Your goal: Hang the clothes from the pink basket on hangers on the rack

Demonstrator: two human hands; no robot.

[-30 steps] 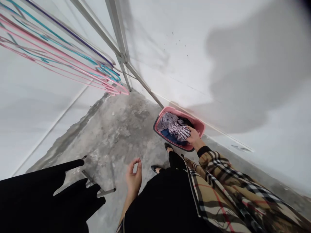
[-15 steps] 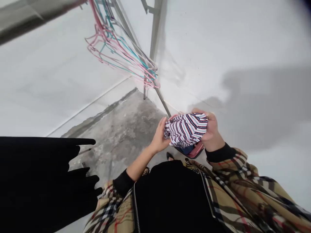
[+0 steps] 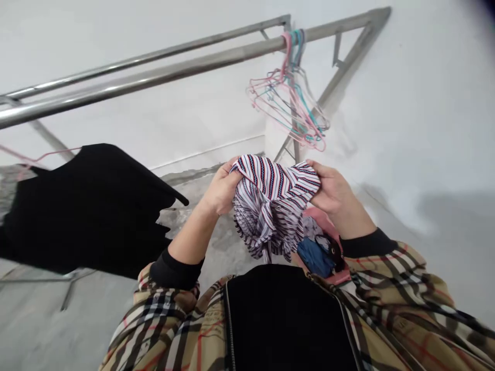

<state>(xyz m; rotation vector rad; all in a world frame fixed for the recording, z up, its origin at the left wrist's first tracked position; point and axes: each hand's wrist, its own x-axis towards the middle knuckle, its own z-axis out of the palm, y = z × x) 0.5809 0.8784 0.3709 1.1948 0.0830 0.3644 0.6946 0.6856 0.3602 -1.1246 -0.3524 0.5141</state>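
A striped garment (image 3: 270, 206), white with dark blue and red zigzag lines, hangs bunched between both hands in front of my chest. My left hand (image 3: 220, 188) grips its left top edge, fingers curled. My right hand (image 3: 334, 193) pinches its right top edge. Below the garment a pink laundry basket (image 3: 328, 221) sits on the floor, mostly hidden, with blue and dark clothes inside.
A metal drying rack (image 3: 154, 67) runs across the top. Several pink and teal wire hangers (image 3: 294, 103) hang bunched on its right end. A black garment (image 3: 88, 206) hangs at the left on a pink hanger. White walls and a grey concrete floor (image 3: 34, 330) surround me.
My right hand lifted the striped garment out of the basket, my left hand joined it, and both raised and spread it. My view tilted up to the rack.
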